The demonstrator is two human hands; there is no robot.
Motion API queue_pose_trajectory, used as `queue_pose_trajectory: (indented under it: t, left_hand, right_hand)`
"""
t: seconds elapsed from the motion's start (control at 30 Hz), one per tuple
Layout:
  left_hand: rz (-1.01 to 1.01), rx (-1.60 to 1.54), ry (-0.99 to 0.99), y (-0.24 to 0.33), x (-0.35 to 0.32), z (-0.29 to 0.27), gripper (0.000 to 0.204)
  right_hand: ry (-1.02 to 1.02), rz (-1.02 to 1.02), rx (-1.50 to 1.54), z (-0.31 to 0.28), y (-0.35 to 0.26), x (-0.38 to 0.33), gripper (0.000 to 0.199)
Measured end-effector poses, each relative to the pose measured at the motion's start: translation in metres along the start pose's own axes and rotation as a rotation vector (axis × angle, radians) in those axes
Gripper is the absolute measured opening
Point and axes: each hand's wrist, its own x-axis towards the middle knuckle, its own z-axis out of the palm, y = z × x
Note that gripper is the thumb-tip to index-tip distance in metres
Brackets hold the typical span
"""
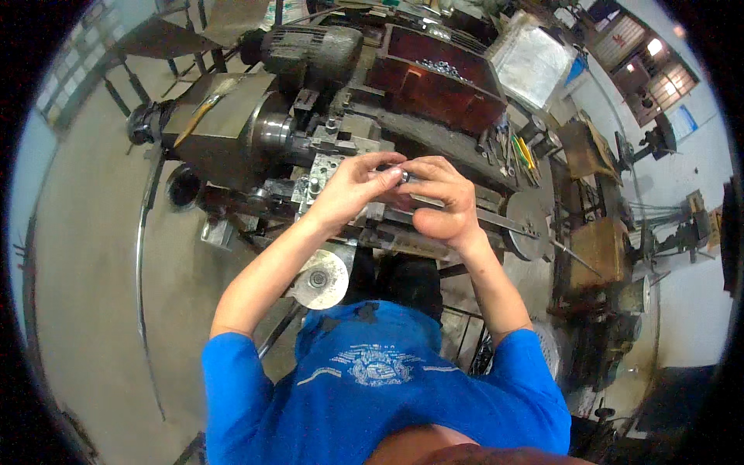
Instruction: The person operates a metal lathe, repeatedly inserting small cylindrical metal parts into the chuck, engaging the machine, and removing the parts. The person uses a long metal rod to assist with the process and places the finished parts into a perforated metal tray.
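Above the bed of a small metal lathe [333, 147], my two hands meet fingertip to fingertip. Between them is a small shiny metal piece [404, 177], mostly covered by the fingers. My left hand [350, 188] pinches it with thumb and forefinger. The fingers of my right hand [446, 198] curl round its other side, thumb bent toward me. The lathe's chuck [273, 128] is left of my hands, and its tool post area lies just behind the left one. A pale round handwheel [319, 279] sits below my left wrist.
Behind the hands stands a dark red box [438, 93] holding several small shiny parts [443, 68]. Hand tools [508, 151] lie to its right. A motor [310, 50] stands at the back left; a brush [198, 120] rests on the headstock cover. More machinery [601, 256] is at the right.
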Motion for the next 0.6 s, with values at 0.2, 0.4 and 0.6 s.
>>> queue_pose_trajectory:
  t: [0.2,0.4,0.6]
  left_hand:
    - [0.066,0.408,0.254,0.066,-0.063,-0.06,0.037]
    - [0.109,0.911,0.821,0.124,-0.187,-0.145,0.035]
    - [-0.367,1.56,1.072,0.106,-0.31,-0.188,0.033]
  right_hand:
    - [-0.113,-0.048,-0.003,0.022,0.002,0.059,0.037]
    - [-0.321,-0.091,-0.191,0.104,0.037,0.124,0.032]
    - [-0.585,0.098,-0.528,0.148,0.058,0.142,0.03]
